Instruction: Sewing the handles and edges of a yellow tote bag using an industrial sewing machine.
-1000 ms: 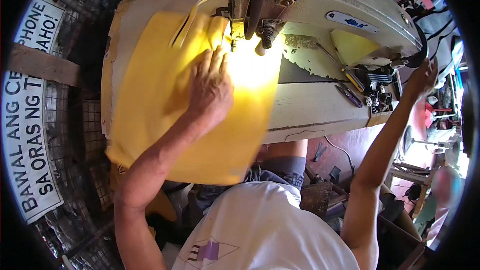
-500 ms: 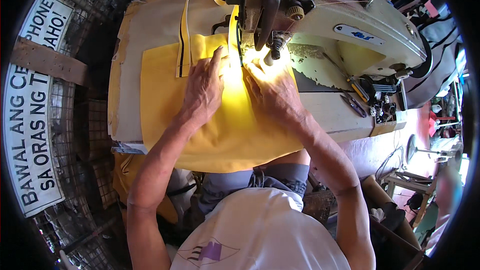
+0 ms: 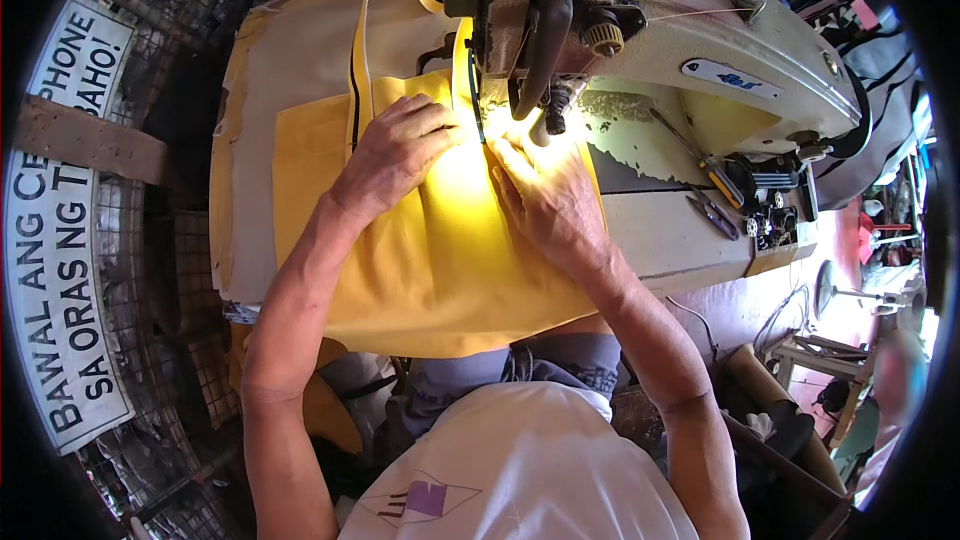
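A yellow fabric piece (image 3: 400,270) lies under the sewing machine head (image 3: 530,20), with a looped yellow strap (image 3: 360,60), edged in a dark line, at its far edge. My left hand (image 3: 400,150) grips the fabric left of the needle area, fingers curled beside the strap. My right hand (image 3: 555,205) rests on the fabric just right of the needle, fingers fairly straight and lying along it, tips lost in the glare of the work light. The needle itself is hard to make out.
The machine table (image 3: 650,240) holds a screwdriver (image 3: 715,165), snips (image 3: 712,215) and small metal parts (image 3: 775,220). At the machine's right end is a handwheel (image 3: 850,110). A wire grille with a sign and a plank (image 3: 90,140) stands left; a fan (image 3: 825,290) stands beyond at right.
My right hand has come from the handwheel onto the fabric. The fabric has shifted and its strap shows higher as a loop. My left hand's fingers have curled and moved slightly left since half a second ago.
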The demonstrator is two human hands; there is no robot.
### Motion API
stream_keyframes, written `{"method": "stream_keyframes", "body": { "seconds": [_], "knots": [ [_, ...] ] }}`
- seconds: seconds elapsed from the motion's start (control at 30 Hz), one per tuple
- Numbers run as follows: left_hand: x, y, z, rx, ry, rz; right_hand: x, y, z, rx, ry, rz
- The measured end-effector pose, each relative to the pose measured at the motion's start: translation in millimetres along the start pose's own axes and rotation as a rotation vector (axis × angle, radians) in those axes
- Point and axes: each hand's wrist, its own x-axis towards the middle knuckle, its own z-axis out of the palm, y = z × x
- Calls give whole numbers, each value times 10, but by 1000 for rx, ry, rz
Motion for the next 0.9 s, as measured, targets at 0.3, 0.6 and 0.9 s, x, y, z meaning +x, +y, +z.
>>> {"method": "stream_keyframes", "body": {
  "seconds": [0.3, 0.6, 0.9],
  "knots": [
    [9, 33, -11, -16, 22, -6, 9, -32, -24, -12, -43, -9],
    [92, -100, -87, 9, -13, 98, 0, -7, 6, -30, 29, -43],
    [149, -180, -82, 156, -80, 323, 6, -46, -26, 5, 23, 1]
  ]
}}
